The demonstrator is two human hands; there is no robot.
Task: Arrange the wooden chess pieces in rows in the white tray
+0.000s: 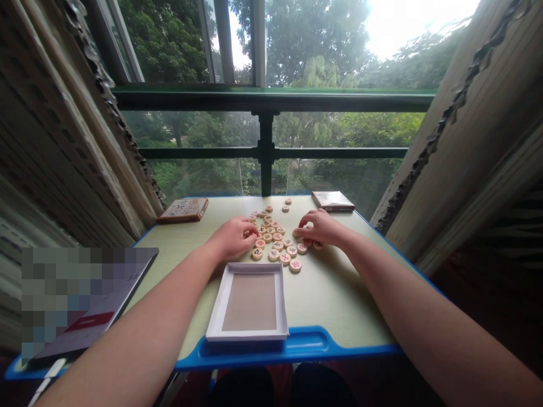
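Several round wooden chess discs (275,240) with red and dark characters lie scattered on the pale desk top (335,294). My left hand (235,234) rests at the left edge of the pile, fingers curled onto the discs there. My right hand (320,226) sits at the right edge, fingers bent down over a few discs. An empty white shallow box tray (250,302) lies near me, just below the pile.
A brown box lid (184,209) lies at the far left corner and a folded board or booklet (333,200) at the far right. A dark book (91,299) covers the near left. The desk has a blue rim (297,347); a window railing (267,150) stands behind.
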